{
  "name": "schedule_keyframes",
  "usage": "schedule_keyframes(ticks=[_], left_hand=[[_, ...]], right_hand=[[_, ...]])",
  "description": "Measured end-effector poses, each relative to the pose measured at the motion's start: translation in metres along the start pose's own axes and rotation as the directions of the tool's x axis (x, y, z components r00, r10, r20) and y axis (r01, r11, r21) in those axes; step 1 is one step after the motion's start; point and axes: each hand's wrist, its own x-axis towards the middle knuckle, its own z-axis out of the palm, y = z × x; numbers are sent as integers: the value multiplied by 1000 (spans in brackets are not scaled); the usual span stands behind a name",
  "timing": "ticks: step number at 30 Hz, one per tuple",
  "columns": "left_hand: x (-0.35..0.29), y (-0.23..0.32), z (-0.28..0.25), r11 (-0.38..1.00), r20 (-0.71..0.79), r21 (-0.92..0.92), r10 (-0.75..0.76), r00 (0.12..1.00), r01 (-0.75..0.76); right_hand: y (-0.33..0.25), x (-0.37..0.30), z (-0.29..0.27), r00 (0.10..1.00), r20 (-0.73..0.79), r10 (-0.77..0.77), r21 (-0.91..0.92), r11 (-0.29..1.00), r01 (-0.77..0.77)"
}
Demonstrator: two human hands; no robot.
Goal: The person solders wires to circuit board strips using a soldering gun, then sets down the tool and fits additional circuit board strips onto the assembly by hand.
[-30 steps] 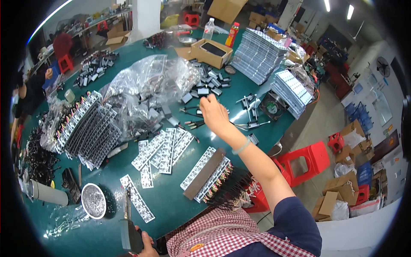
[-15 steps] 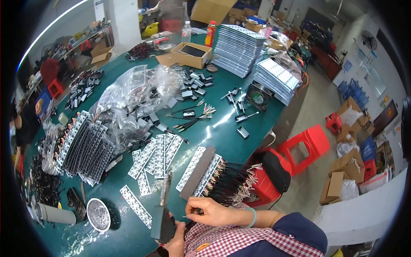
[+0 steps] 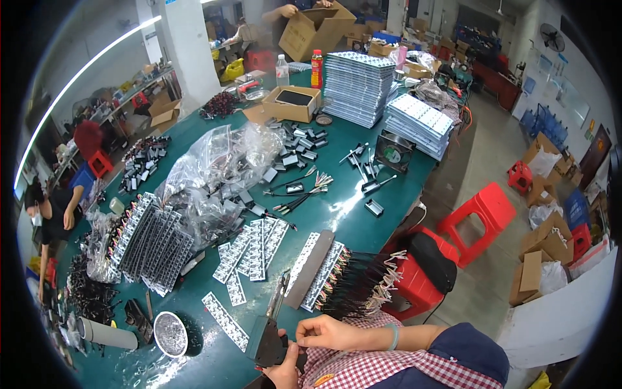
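My left hand (image 3: 283, 371) is wrapped round the body of a dark soldering gun (image 3: 265, 342), whose metal barrel points up and away toward the circuit strips. Close beside it, my right hand (image 3: 324, 334) has thumb and fingers pinched together near the rear of the gun; what they hold is too small to make out. Beyond the gun, a grey bar (image 3: 310, 269) lies across white circuit strips (image 3: 329, 275) with rows of black wires (image 3: 356, 282) running right. A single white circuit strip (image 3: 225, 321) lies left of the gun.
A white cup of silvery bits (image 3: 170, 334) and a grey cylinder (image 3: 107, 335) stand at left. Stacked wired strips (image 3: 155, 243), plastic bags (image 3: 214, 162), panel stacks (image 3: 359, 87) and a fan (image 3: 394, 151) cover the table. Red stools (image 3: 479, 223) stand right. Another person (image 3: 58, 211) leans in at far left.
The whole view has shifted, so the table sits further right and lower. My right hand has come closer to my left hand and the soldering gun. At the back, a person's hands now show on a cardboard box.
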Motion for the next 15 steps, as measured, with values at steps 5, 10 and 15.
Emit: schedule_keyframes(ticks=[5, 10, 15], left_hand=[[-8, 16, 8, 994, -41, 88, -63, 997, 67], [-7, 7, 3, 983, -24, 156, -95, 995, 97], [0, -21, -25, 992, 127, 75, -107, 986, 98]], right_hand=[[-1, -6, 1, 1000, -1, 31, -30, 999, -31], [4, -8, -4, 998, -26, -54, -103, 993, 51], [6, -10, -1, 999, -16, 35, 17, 999, -35]])
